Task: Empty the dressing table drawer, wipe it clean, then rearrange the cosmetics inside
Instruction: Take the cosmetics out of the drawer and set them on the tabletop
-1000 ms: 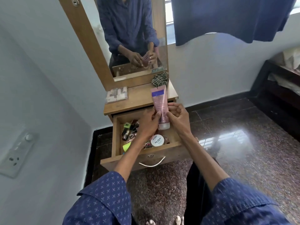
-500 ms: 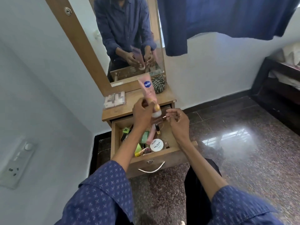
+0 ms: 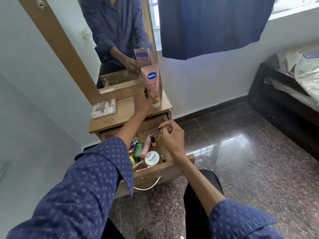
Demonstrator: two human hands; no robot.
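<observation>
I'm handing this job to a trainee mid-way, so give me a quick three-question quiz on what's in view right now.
1. True or false: the pink tube stands cap-down on the tabletop, gripped by the left hand.
2. What does the right hand pinch over the open drawer? A) a slim brown stick B) the white jar C) a cloth
3. Fill in: the white jar lies near the drawer's ____ wall.

Key: 1 true; 2 A; 3 front.
</observation>
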